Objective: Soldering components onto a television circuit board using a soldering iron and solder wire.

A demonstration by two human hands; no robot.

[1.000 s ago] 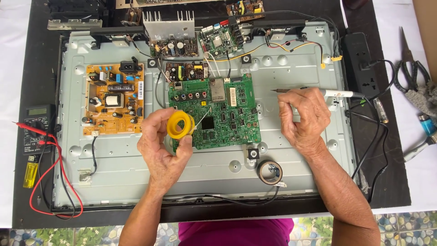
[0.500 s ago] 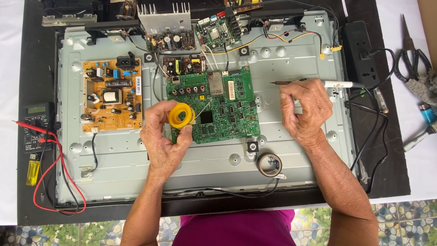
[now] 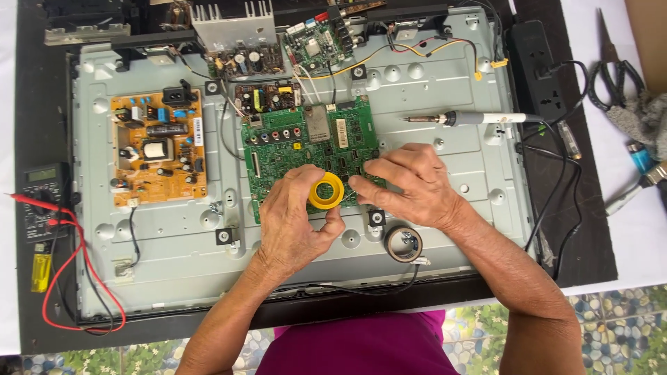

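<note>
My left hand [image 3: 295, 219] holds a small yellow spool [image 3: 326, 191] between thumb and fingers, just above the lower edge of the green circuit board [image 3: 306, 142]. My right hand [image 3: 410, 184] rests on the board's lower right part, its fingertips touching the spool's right side; I cannot tell whether it pinches anything. A soldering iron [image 3: 472, 119] lies on the grey metal back panel [image 3: 445, 83], apart from both hands, above my right hand.
An orange power board [image 3: 156, 149] sits at the left of the panel. A roll of tape [image 3: 404, 244] lies near my right wrist. A multimeter [image 3: 42, 201] with red leads lies at far left. A black power strip [image 3: 535, 76] and scissors [image 3: 611, 66] are at the right.
My right hand let go of the soldering iron, which now lies on the panel, and moved left to the yellow spool. The left hand kept holding the spool.
</note>
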